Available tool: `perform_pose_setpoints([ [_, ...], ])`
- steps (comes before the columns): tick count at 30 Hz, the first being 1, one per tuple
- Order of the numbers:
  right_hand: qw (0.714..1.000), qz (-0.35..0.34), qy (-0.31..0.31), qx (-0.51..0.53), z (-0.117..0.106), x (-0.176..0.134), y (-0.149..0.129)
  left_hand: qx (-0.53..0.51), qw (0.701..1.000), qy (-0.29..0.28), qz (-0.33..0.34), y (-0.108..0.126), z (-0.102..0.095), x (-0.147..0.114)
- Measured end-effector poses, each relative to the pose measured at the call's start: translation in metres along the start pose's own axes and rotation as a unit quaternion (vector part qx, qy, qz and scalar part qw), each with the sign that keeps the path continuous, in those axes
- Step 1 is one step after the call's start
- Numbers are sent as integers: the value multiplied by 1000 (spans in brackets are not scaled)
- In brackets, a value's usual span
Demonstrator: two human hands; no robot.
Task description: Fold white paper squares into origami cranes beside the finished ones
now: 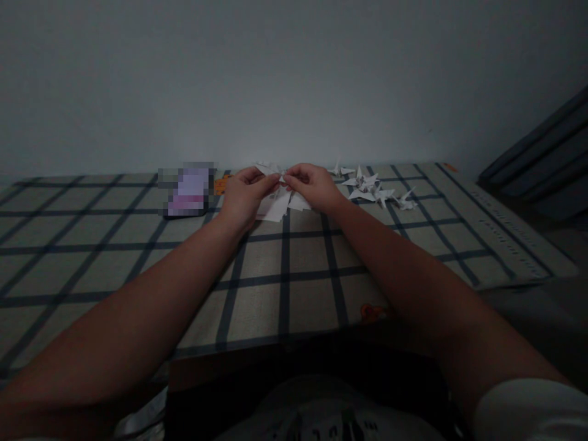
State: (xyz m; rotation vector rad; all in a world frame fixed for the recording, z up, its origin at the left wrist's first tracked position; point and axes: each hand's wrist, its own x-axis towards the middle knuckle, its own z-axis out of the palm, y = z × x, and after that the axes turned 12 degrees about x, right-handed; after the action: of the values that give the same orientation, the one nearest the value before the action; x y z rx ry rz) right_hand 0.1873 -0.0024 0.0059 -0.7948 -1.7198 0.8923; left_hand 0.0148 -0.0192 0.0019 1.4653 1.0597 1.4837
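Note:
Both hands meet near the back of the table, pinching a small folded piece of white paper point(282, 177) between thumbs and fingertips. My left hand point(245, 195) is closed on its left side, and my right hand point(312, 185) is closed on its right side. Beneath the hands lie loose white paper sheets point(274, 209), partly hidden by the fingers. Just right of my right hand sits a group of folded white paper cranes point(365, 184). The exact shape of the piece in my fingers is too small and dim to make out.
A phone-like device point(190, 190) with a lit, blurred-out screen stands left of my left hand. A checked tablecloth point(257, 263) covers the table, which meets a plain wall point(294, 79) at the back. Dark folded fabric point(542, 159) hangs at the far right.

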Motion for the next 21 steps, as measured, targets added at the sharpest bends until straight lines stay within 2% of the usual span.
perform_pose_setpoints([
  [5, 999, -9, 7, 31, 2, 1, 1, -3, 1000, 2, 15, -4, 0, 2],
  [9, 998, -16, 19, 50, 2, 1, 3, -14, 999, -21, 25, -2, 2, 0],
  [12, 998, -6, 14, 67, 0, 1, 4, -27, 999, -35, 23, -2, 2, 0],
  [17, 997, 17, 20, 74, -1, 2, 3, -39, 999, -11, 17, -6, -1, 4],
  [21, 996, 32, 21, 78, -1, 1, -1, -42, 999, -23, 16, -4, 0, 3],
])
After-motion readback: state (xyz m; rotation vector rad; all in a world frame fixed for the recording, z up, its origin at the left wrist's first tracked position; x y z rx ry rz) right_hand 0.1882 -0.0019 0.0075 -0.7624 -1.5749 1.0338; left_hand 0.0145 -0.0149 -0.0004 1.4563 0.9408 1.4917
